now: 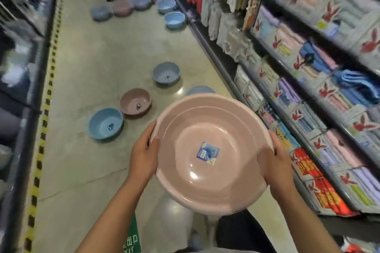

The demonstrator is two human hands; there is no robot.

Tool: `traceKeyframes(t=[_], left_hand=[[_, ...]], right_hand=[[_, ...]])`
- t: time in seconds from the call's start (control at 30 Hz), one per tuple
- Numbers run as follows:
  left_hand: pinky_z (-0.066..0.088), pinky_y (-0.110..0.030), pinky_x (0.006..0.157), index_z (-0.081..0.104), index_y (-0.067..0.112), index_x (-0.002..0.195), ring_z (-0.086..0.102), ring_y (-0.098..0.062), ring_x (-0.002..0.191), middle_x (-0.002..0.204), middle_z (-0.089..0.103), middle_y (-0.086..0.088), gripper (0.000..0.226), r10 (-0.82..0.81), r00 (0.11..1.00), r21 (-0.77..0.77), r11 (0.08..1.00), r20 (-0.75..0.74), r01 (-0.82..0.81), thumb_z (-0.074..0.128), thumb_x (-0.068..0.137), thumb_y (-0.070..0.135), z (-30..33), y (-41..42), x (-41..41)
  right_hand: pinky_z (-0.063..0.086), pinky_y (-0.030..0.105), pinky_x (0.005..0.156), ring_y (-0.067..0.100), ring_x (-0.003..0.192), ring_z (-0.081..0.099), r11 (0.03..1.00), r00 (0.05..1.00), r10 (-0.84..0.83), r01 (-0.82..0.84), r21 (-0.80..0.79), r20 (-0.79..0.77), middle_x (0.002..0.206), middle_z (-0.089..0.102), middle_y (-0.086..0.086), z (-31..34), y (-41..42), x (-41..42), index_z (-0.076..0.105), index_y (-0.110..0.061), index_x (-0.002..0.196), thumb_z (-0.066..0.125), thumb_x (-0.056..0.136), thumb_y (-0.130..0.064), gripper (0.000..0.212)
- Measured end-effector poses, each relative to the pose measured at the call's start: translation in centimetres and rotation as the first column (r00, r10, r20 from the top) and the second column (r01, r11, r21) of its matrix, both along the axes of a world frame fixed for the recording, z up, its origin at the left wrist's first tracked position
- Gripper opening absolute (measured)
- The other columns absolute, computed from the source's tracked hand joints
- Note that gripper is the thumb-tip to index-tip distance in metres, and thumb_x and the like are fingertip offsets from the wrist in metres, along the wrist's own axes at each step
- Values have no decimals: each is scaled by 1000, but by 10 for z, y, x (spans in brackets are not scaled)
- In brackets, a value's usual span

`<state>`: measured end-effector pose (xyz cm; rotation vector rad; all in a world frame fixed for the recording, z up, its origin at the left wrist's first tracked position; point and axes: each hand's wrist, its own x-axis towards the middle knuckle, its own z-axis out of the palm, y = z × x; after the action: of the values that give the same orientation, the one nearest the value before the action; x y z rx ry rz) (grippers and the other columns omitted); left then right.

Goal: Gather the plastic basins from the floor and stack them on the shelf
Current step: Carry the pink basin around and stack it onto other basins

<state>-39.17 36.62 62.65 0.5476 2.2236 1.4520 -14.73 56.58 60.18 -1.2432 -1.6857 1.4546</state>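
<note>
While both forearms reached up from the bottom edge of the frame, the pink basin (209,154) was held between them in the lower centre, its open side facing the camera and tilted a little toward the right. A blue label (208,153) sat on its inner base. The left hand (144,157) gripped the basin's left rim, thumb lying over the lip and the fingers wrapped round behind the wall, so only the knuckles and thumb showed. The right hand (277,165) clamped the opposite rim in the same way, thumb inside the lip and fingers curled round the outside. Both wrists were bent slightly inward.

Just beyond the held basin, at the left of centre, a blue basin (106,123) stood upright on the floor (92,68), with a brown-pink basin (135,101) just beside it up and to the right. Farther on, a grey-blue basin (166,73) stood apart from them, and the rim of another bluish basin (200,90) showed above the held one.

Along the right side of the frame ran the shelf (308,135), packed with folded towels (320,61) in packets. A yellow and black striped line (47,98) ran down the floor on the left. At the upper centre, blurred, a far cluster of basins (144,4) lay on the floor, some upside down and two blue ones upright.
</note>
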Motion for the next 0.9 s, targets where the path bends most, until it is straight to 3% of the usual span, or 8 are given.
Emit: traceKeyframes(t=[0.17, 0.27, 0.33, 0.4, 0.5, 0.67, 0.77, 0.9], left_hand=[[54, -34, 96, 57, 46, 138, 64, -4, 113, 127, 67, 20, 53, 261, 965, 43, 964, -2, -261, 48, 95, 16, 30, 58, -97], [56, -37, 93, 55, 51, 134, 65, -6, 112, 127, 66, 19, 51, 260, 965, 23, 965, 19, -260, 48, 96, 18, 27, 58, -94], [56, -45, 94, 54, 47, 137, 66, -11, 110, 127, 67, 14, 48, 243, 970, 3, 970, 13, -244, 48, 97, 20, 26, 62, -98], [59, -42, 88, 55, 48, 135, 70, -13, 102, 118, 71, 11, 45, 326, 945, 7, 945, -14, -326, 48, 98, 24, 30, 75, -127], [56, -19, 64, 53, 62, 124, 72, -5, 86, 100, 74, 16, 38, 468, 883, 16, 884, -34, -468, 48, 100, 33, 37, 86, -163], [60, -30, 66, 43, 70, 125, 73, -4, 80, 94, 72, 22, 36, 569, 819, -53, 818, -77, -573, 41, 102, 42, 26, 78, -218], [58, -20, 61, 39, 73, 124, 71, 0, 79, 91, 70, 26, 33, 572, 809, -85, 807, -135, -584, 39, 100, 50, 7, 74, -269], [51, -16, 65, 44, 48, 142, 67, -5, 77, 86, 68, 11, 38, 536, 831, -122, 824, -148, -554, 43, 107, 35, -34, 75, -342]], right_hand=[[58, 39, 78, 9, 100, 68, 993, 993, 114, -115, -25, -19, 113, 67, -21, 23, 105, -148, 57, -54, 130, 51, 98, -30, 40], [57, 22, 53, -1, 77, 71, 998, 997, 52, -54, -30, -57, 91, 67, -32, 25, 106, -152, 54, -67, 111, 53, 96, -32, 38], [50, 13, 45, -7, 70, 69, 999, 997, 24, -28, -42, -76, 85, 66, -35, 25, 116, -160, 55, -53, 119, 55, 95, -30, 34], [52, 18, 48, -7, 69, 68, 993, 993, 103, -106, -49, -54, 84, 67, -34, 29, 147, -207, 55, -44, 125, 54, 97, -26, 33], [50, 28, 57, 6, 73, 69, 969, 970, 244, -245, -34, -21, 90, 69, -13, 30, 173, -279, 56, -40, 130, 53, 99, -24, 34], [50, 29, 62, 17, 81, 70, 927, 928, 371, -371, -43, -22, 95, 69, -2, 25, 178, -377, 57, -48, 120, 54, 99, -23, 33], [57, 38, 69, 19, 90, 70, 916, 918, 397, -395, -75, 6, 101, 69, -6, 6, 175, -435, 55, -62, 108, 54, 96, -25, 39], [61, 50, 85, 21, 102, 69, 923, 924, 380, -376, -79, 51, 114, 69, -7, -25, 166, -497, 55, -62, 114, 55, 96, -27, 40]])
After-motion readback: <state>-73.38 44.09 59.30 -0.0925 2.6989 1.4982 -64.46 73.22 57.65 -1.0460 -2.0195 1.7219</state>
